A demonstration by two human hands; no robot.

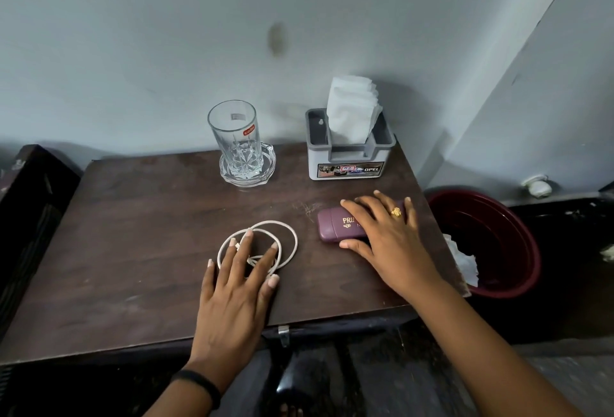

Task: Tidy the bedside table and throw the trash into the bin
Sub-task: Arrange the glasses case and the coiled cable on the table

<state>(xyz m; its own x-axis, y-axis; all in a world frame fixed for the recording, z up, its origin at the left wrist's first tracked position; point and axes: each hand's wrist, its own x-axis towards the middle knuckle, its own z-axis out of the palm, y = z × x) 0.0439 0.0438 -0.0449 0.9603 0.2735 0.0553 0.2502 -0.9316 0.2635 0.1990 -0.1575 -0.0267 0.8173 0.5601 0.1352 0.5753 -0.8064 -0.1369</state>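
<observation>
On the dark wooden bedside table (139, 250) lies a coiled white cable (289, 234). My left hand (239, 283) rests flat on that coil with straight, spread fingers. To its right lies a purple case (332, 224) with gold lettering. My right hand (385, 234) lies over the case, fingers along its top and thumb against its near side. A dark red bin (518, 250) stands on the floor right of the table, with crumpled white paper (465, 263) inside.
An empty glass (236, 137) stands in a glass ashtray (265, 170) at the back of the table. A grey tissue holder (349, 160) with white tissues (352, 107) stands at the back right, against the wall. Dark furniture (30, 204) adjoins the table's left side.
</observation>
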